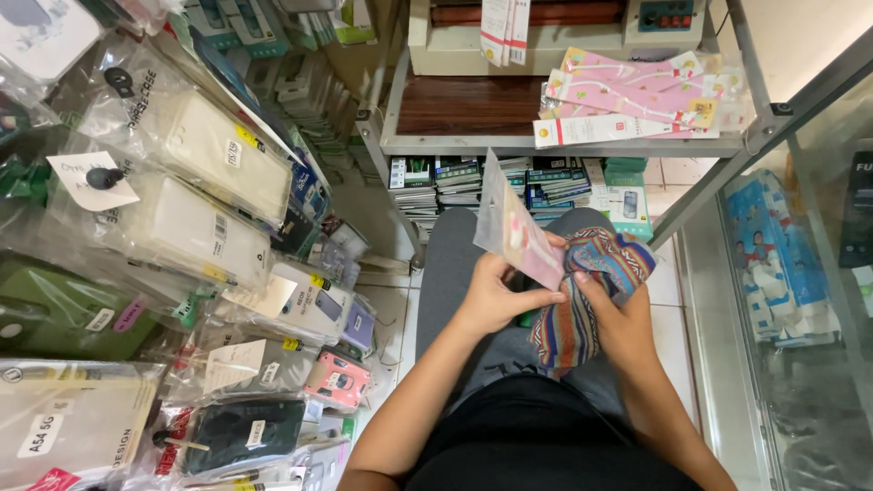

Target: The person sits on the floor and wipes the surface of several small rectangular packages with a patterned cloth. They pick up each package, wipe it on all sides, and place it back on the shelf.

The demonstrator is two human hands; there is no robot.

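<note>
The left hand (496,295) holds a small clear plastic packet (518,232) upright over the lap, its grip closed, with the thumb laid across the packet's lower front edge and the fingers behind it. The packet shows something pink and white inside; what it is cannot be made out. The right hand (618,314) has its grip closed on a striped woven cloth (582,300), red, blue and orange, bunched against the packet's lower corner, so cloth and packet touch. By the look of it, the step in hand is wiping the packet with the cloth, and the work seems to be midway, the cloth sitting on the lower part only. A further stroke would call for the left hand to keep the thin packet steady while the cloth passes up its face, with a light press so the plastic does not crease. To the left, rows of phone cases (209,155) in clear bags hang from hooks. Ahead, a metal shelf (546,144) carries pink cable packs (637,95), with stacked small boxes (455,182) beneath. A glass cabinet (791,273) stands at the right.
</note>
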